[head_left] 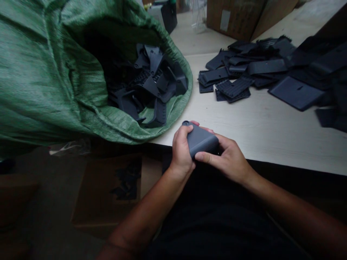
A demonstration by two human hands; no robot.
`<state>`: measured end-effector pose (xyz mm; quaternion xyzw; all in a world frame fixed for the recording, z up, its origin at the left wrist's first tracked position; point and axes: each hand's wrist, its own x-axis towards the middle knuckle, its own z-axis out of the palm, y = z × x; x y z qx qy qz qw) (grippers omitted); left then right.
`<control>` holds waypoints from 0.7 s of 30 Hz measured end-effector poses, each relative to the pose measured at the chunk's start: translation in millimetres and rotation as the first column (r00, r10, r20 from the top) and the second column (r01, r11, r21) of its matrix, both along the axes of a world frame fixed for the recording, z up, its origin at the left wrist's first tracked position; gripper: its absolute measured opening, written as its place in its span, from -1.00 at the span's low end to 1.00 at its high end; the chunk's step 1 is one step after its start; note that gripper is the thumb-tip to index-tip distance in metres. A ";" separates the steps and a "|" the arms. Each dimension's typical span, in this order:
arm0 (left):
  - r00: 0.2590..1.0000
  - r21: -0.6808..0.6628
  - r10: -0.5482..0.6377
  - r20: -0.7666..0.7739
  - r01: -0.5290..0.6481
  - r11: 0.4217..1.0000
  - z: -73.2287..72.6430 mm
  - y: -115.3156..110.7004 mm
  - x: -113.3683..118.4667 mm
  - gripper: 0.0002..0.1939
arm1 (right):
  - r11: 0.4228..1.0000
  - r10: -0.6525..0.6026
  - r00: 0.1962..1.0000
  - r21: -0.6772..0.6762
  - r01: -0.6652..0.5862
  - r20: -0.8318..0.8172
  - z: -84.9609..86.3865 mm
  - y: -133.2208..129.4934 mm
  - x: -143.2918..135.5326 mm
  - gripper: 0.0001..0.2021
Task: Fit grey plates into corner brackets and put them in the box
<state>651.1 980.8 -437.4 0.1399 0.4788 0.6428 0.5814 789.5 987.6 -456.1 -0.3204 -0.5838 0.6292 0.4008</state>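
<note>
A dark grey plastic housing (202, 140) with rounded edges and a small round hole at its upper left corner is held between both hands at the table's front edge. My left hand (183, 150) wraps around its left side, the thumb pressed on top near the hole. My right hand (226, 155) grips the right end, thumb along the near side and fingers behind. The underside of the housing is hidden. To the left, a green woven sack (54, 83) lies open toward the hands, with many dark plastic parts (150, 85) inside.
Flat black plates (234, 88) lie piled across the right of the pale table (252, 126). Behind them stands a cardboard box (235, 18). Below the table, at left, an open carton (100, 195) holds dark pieces.
</note>
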 end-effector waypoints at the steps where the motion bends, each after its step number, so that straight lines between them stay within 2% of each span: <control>1: 0.999 0.000 -0.006 0.044 0.006 1.000 0.9 2.2 -1.2 -0.68 | 1.000 0.001 1.000 0.010 -0.001 0.030 0.9 2.6 4.6 -0.48; 4: 0.976 -0.064 -0.042 0.215 0.057 0.996 3.7 8.6 -7.5 -0.76 | 0.997 0.069 0.988 0.006 -0.071 0.141 2.5 10.7 21.5 -0.65; 7: 0.956 -0.157 -0.036 0.290 0.084 0.984 3.0 13.8 -12.9 -0.81 | 0.987 0.163 0.971 -0.044 -0.158 0.176 3.0 16.2 33.8 -0.63; 12: 0.950 -0.273 0.015 0.313 0.075 0.959 -8.5 19.4 -9.6 -0.84 | 0.997 0.043 0.985 -0.069 -0.032 0.165 -2.1 19.3 33.5 -0.57; 16: 0.948 -0.337 0.034 0.316 0.079 0.938 -16.8 21.4 -6.3 -0.85 | 0.967 0.109 0.987 -0.241 -0.079 0.114 -11.9 26.2 31.0 -0.55; 21: 0.945 -0.357 0.051 0.322 0.072 0.931 -19.9 25.3 -9.7 -0.82 | 0.884 0.143 0.989 -0.444 -0.145 -0.040 -12.0 22.3 23.6 -0.61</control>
